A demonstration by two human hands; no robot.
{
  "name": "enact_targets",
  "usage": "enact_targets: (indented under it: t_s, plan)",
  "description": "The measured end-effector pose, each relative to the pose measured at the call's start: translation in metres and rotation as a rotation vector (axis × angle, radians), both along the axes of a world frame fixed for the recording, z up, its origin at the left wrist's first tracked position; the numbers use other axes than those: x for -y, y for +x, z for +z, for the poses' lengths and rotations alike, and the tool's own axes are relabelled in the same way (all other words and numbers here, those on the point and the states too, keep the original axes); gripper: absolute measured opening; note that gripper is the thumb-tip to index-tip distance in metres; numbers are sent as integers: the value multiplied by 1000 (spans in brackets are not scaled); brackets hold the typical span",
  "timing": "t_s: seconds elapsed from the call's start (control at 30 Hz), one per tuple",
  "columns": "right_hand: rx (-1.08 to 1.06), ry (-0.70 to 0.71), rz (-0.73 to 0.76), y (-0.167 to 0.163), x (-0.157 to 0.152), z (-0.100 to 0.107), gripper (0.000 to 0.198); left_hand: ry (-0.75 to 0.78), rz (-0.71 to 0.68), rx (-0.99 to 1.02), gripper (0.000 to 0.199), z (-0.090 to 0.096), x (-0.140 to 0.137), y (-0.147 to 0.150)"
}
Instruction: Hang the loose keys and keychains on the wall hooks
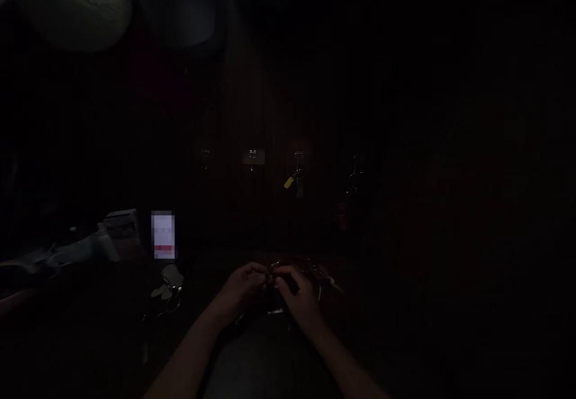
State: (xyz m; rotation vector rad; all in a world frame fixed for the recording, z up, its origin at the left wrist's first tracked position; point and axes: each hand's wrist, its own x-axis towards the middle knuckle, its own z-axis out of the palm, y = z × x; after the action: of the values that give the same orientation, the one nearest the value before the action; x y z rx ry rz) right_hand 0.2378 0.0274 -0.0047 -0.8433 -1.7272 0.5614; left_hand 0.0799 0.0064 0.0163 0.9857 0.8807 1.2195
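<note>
Both hands meet near the middle of the dark surface, their fingertips almost touching. My left hand (243, 285) is closed, thumb and fingers pinched around something small that the darkness hides. My right hand (299, 294) pinches at the same spot from the other side; a small metallic glint shows between the two. Behind and right of it lies a tangle of thin coloured strands (330, 280), reddish and yellow-green. A thin shiny piece (275, 311) lies just below the fingers. Left of my hands is a bunch of keys (172, 291) with a ring.
A lit screen (162, 234) stands at the left beside a box (122, 234). Hooks hang along the back panel; one hook (298, 155) carries a yellow tag (288, 182). A pale rounded object (85, 9) hangs at upper left. Most of the right side is too dark to make out.
</note>
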Motion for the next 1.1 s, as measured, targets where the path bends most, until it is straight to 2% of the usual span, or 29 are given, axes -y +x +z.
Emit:
enact_targets:
  t_s: [0.2, 0.5, 0.67, 0.83, 1.1]
  plan:
    - [93, 161, -34, -5, 3, 0, 9, -2, 83, 55, 27, -3, -3, 2]
    - [244, 351, -127, -1, -3, -3, 12, 18, 104, -49, 23, -3, -3, 3]
    - [238, 371, -145, 0, -6, -5, 14, 12, 146, -147, 24, -7, -5, 3]
    - [247, 343, -204, 1, -5, -3, 13, 47, 59, -109, 27, -8, -5, 5]
    - [194, 245, -298, 3, 4, 20, 11, 59, 57, -212, 26, 2, 2, 8]
